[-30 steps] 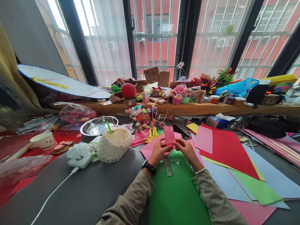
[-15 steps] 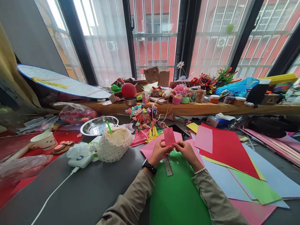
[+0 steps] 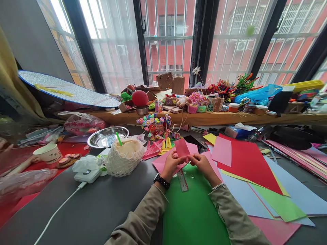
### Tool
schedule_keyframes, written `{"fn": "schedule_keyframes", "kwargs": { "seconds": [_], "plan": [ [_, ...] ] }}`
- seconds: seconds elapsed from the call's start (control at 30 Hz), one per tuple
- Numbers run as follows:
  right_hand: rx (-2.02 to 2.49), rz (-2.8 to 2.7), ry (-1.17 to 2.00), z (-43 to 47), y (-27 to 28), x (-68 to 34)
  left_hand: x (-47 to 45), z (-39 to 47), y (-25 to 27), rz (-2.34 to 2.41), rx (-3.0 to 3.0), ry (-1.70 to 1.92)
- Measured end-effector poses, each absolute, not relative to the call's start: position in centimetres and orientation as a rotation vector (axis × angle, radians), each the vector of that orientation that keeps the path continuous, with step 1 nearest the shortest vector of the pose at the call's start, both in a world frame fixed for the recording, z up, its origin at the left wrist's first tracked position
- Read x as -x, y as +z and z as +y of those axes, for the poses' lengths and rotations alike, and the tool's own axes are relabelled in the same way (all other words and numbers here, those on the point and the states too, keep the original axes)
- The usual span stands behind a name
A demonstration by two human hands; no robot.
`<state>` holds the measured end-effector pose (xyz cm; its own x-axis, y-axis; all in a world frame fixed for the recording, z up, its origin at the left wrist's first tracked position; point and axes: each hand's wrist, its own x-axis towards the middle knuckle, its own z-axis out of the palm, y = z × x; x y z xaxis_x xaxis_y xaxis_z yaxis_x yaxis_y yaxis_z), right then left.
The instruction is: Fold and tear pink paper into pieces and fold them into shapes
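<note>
A small piece of pink paper [image 3: 182, 147] is held up between my two hands over the table. My left hand [image 3: 173, 165] grips its lower left side, thumb in front. At its lower right corner, the fingers of my right hand [image 3: 201, 163] pinch the edge. Beneath them lies a green mat [image 3: 195, 207], with a ruler [image 3: 182, 180] on its upper part, partly covered by my hands. Larger pink paper [image 3: 160, 162] spreads just behind and under the hands.
Coloured sheets, with a red sheet [image 3: 251, 163] on top, lie to the right. Left are a netted coconut [image 3: 125, 158] with a green straw, a metal plate [image 3: 108, 136], a white charger [image 3: 88, 174] and a paper cup [image 3: 48, 153]. Crafts crowd the wooden sill [image 3: 114, 117].
The pink paper has tilted to the left in my fingers. Both hands have stayed nearly in place, keeping hold of it.
</note>
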<state>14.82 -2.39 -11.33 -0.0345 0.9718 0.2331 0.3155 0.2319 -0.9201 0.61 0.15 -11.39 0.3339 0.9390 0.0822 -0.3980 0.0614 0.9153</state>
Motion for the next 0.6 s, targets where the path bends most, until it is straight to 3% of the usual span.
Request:
{"fn": "schedule_keyframes", "kwargs": {
  "seconds": [0.6],
  "plan": [
    [1.274, -1.618, 0.837, -2.97, -11.11, -13.83, -0.67, 0.02, -11.29, 0.69, -1.07, 1.179]
  ]
}}
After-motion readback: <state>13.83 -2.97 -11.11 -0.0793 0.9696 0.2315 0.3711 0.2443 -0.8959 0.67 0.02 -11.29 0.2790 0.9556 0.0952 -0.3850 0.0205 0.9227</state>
